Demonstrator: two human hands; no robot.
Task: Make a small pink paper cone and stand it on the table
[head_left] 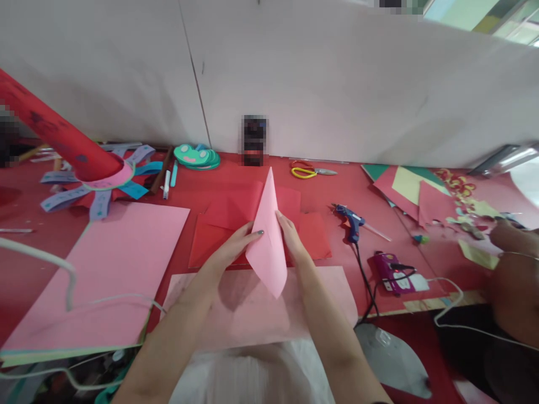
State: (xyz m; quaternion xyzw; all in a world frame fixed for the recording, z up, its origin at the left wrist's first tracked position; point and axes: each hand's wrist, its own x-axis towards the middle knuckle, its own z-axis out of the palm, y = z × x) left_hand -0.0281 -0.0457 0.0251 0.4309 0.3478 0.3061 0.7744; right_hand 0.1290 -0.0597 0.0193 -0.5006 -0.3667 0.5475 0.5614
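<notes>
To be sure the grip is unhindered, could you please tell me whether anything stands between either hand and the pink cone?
Nothing visible does: the left hand and right hand both touch the cone, one on each side. The scissors and glue gun lie apart from them.

scissors (316,170) behind glue gun (354,222), both right of paper cone (268,241), paper stack (122,264) left

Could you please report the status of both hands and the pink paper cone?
Left hand, right hand: on pointed pink paper cone, one each side. Cone pointing away. Blue plastic glue gun apart, to the right.
</notes>
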